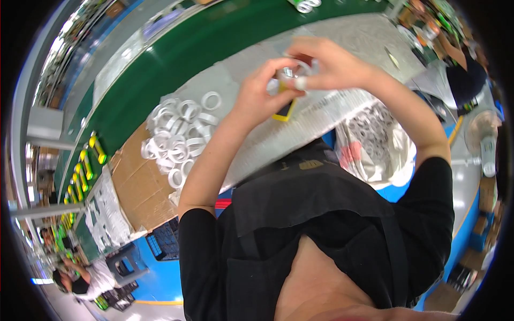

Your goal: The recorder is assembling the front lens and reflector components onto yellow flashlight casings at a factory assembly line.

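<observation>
Both of my hands meet above the pale work surface, blurred by motion. My left hand (258, 92) curls round a yellow-and-black piece (284, 114) with a clear, shiny upper part; its lower end sticks out under my fingers. From the other side my right hand (336, 65) pinches a pale ring-shaped piece (305, 66) at the top of it. A white cover or patch shows at one right fingertip. Whether the ring sits on the clear part or beside it, I cannot tell. Left of my left forearm lies a heap of white plastic rings (178, 131).
A white-lined container of grey-white rings (369, 134) stands by my right elbow. Beyond the work surface runs a green conveyor belt (176, 64), with several yellow-and-black cylinders (84, 163) at the left. Brown cardboard (140, 179) lies under the heap. Other people work at far right and lower left.
</observation>
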### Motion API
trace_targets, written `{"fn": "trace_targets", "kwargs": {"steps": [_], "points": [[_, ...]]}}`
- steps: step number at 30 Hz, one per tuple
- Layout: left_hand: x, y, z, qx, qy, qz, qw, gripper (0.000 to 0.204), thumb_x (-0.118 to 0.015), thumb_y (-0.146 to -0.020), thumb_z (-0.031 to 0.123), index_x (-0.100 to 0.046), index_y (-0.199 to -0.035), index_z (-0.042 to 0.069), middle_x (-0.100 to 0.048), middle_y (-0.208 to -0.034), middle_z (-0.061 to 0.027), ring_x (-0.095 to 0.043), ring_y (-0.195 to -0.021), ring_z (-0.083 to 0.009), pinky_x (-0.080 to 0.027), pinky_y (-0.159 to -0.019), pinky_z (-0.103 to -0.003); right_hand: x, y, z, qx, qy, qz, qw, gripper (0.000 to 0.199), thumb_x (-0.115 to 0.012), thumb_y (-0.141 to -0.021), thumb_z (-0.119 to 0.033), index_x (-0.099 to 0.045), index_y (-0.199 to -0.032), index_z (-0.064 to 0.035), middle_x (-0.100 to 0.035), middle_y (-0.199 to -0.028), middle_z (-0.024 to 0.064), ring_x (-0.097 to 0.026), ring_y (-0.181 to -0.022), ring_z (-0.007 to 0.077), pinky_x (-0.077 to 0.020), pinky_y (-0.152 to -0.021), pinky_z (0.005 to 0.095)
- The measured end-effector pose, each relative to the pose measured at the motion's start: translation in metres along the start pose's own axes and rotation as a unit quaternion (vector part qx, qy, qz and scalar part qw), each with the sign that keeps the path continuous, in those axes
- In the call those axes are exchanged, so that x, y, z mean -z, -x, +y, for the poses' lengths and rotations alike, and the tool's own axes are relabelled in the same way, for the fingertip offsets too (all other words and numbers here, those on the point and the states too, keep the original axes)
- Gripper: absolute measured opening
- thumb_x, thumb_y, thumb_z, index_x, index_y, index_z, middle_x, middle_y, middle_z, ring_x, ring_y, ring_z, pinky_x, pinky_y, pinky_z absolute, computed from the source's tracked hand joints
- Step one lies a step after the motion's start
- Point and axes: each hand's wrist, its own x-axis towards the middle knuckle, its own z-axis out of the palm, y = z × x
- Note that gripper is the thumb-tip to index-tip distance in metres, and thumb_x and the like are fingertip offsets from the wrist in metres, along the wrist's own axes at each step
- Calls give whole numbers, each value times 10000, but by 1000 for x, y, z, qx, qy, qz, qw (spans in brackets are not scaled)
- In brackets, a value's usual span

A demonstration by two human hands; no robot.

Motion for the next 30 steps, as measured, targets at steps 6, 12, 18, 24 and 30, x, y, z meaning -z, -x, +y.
{"fn": "trace_targets", "kwargs": {"steps": [6,12,18,24,30], "points": [[46,14,59,39,154,-179,971,1095,-861,-725,227,-127,-1519,52,-549,-1271,-149,-545,-1178,-285,-439,-999,-391,22,42,-55,32,-141,167,975,687,-739,-741,-415,-547,-1256,-4,-592,-1208,147,-592,-1097,252,-451,-965,373],[85,7,53,228,180,-178,940,571,-746,-824,294,-472,-1269,62,-663,-850,-82,-634,-593,-141,-529,-545,-293,-36,-19,-3,153,-19,263,952,476,-433,-978,-468,-606,-1013,-26,-634,-920,121,-642,-805,215,-486,-709,346],[177,32,-65,294,-111,-47,948,674,-757,-814,350,-443,-1338,65,-647,-1048,-164,-663,-825,-234,-539,-749,-349,-115,-182,47,29,-175,220,959,335,-450,-1012,-359,-550,-1126,-60,-630,-932,83,-592,-834,189,-466,-764,279],[383,177,-166,470,-603,168,623,766,-670,-821,537,-330,-1461,288,-468,-1318,-264,-532,-1169,-402,-494,-922,-466,-125,-257,224,-191,-4,351,917,519,-618,-919,-434,-491,-1188,-9,-657,-956,167,-664,-847,294,-513,-748,378],[482,332,-184,693,-528,108,479,506,-564,-920,432,-416,-1403,447,-485,-1295,-245,-575,-1092,-374,-488,-932,-467,-97,-244,328,-417,211,206,860,527,-596,-889,-470,-502,-1221,-71,-633,-1133,200,-622,-1021,386,-490,-871,487]]}}
